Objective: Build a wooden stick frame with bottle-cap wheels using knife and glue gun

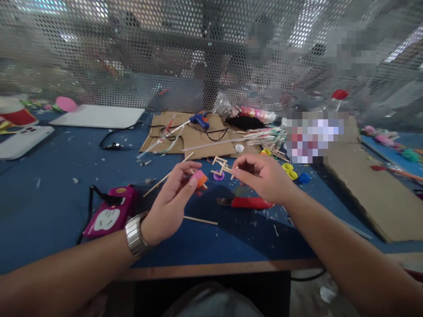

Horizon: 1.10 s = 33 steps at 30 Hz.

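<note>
Pinched in the fingers of my left hand [170, 204] is a small pink-and-orange piece [200, 178], with a short wooden stick poking out of it. Whether it is made of bottle caps I cannot tell. My right hand [259, 175] grips a small frame of wooden sticks [220, 166] by its right end, apart from the left hand's piece. Behind that frame lies a purple bottle cap [218, 176]. Below my right hand a red-handled utility knife [251, 202] rests on the blue table. Loose wooden sticks [200, 220] lie near my left hand.
A magenta power strip [114, 210] with a plugged-in cable sits at left. Cardboard [205, 145] carries a blue glue gun [200, 120]. Yellow bottle caps [290, 171] and a blue piece [304, 178] lie right. More cardboard [373, 189] runs along the right side.
</note>
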### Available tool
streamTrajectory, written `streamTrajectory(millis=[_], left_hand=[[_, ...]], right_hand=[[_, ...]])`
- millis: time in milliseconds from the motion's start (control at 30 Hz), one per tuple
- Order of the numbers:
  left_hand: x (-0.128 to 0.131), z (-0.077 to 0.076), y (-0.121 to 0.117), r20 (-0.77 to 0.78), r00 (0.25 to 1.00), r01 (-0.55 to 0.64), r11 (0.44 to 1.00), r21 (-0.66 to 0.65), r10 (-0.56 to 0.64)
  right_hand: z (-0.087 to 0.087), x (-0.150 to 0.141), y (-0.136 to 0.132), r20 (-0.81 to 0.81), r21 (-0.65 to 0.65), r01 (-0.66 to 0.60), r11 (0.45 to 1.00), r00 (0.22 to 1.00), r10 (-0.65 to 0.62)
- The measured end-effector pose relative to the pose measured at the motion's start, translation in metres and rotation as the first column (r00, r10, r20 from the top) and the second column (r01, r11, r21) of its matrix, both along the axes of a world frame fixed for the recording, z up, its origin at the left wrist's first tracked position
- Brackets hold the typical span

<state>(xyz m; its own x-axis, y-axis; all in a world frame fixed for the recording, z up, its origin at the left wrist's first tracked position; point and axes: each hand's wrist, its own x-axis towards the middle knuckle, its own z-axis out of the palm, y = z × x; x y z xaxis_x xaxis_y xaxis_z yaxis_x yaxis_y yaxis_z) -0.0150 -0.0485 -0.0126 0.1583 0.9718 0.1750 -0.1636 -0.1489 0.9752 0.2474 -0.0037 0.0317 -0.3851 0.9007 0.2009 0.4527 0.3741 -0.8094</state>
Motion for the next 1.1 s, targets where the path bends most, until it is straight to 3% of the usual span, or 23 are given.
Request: streamTrajectory(millis=[133,367,1100], left_hand=[[0.001,0.002,-0.003,0.044,0.997,0.064,0.995,-0.08,-0.061],[0.001,0.008,-0.005,0.028,0.987,0.162,0.974,-0.159,-0.159],[0.003,0.007,-0.004,-0.027,0.989,0.137,0.969,-0.205,-0.146]], right_hand=[[0.001,0.006,-0.005,-0.084,-0.171,-0.108,0.979,0.992,0.094],[0.003,0.008,-0.012,-0.015,-0.159,-0.223,0.962,0.975,0.224],[-0.001,0.004,-0.015,-0.067,-0.194,-0.232,0.953,0.972,0.223]])
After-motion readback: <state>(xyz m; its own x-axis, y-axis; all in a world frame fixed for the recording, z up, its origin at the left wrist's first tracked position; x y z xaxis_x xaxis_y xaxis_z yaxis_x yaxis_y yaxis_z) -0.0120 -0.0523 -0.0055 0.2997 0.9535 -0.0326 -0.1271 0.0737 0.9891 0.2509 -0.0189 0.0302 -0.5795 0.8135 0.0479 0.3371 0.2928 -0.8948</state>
